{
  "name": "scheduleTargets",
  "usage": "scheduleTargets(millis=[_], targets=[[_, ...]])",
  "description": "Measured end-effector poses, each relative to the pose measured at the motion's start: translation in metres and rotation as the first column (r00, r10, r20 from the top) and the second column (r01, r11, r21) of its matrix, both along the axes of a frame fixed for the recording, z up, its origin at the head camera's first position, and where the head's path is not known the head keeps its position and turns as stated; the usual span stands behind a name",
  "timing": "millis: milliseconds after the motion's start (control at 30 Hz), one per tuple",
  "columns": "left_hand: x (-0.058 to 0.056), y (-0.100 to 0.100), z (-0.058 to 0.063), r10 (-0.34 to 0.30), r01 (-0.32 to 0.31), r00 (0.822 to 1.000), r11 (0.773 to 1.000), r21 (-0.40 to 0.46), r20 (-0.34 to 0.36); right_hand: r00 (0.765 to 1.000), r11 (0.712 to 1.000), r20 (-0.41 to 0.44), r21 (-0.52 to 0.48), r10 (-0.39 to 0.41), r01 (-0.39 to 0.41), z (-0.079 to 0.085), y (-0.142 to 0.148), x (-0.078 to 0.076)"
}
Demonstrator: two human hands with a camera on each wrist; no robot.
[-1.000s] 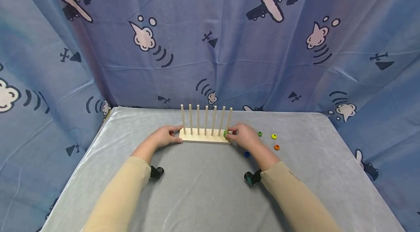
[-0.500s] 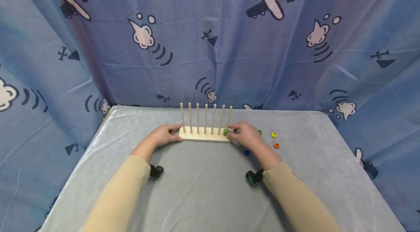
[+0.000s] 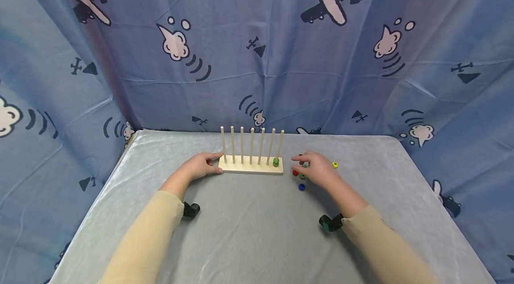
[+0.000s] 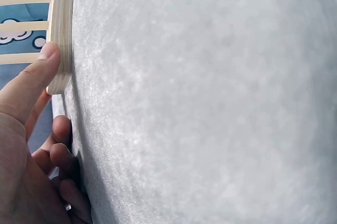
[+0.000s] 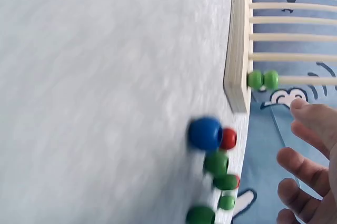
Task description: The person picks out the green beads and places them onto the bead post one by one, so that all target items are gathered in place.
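Left hand (image 3: 199, 166) rested against the left end of the wooden peg board (image 3: 250, 167), thumb pressing its edge, near the table's (image 3: 249, 230) far edge. Right hand (image 3: 317, 169) hovered with fingers relaxed and apart, holding nothing, over loose beads (image 3: 301, 187). Two green beads (image 3: 275, 161) sat stacked on the rightmost peg.

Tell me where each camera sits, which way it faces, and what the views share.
Head: looks down and forward at the table; both sleeves, left hand, right hand.
Left wrist: along the cloth; thumb against the peg board.
Right wrist: toward loose beads; fingertips.
Shared: peg board, green beads on its end peg.
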State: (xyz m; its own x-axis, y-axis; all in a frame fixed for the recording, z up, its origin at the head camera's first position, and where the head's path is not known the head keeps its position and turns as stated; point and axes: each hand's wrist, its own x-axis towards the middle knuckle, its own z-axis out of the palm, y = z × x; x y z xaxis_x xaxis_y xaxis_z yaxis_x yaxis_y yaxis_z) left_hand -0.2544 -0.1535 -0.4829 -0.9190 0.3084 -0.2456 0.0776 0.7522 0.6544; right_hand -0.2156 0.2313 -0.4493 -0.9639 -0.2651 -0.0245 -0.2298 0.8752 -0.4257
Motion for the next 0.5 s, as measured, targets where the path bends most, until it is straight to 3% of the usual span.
scheduleTargets(millis=[500], targets=[[0.002,0.001,0.000,0.001,-0.001,1.000,1.000,0.003,-0.005,0.999,0.999,-0.035,-0.011,-0.036,0.036,-0.006,0.061,0.030]])
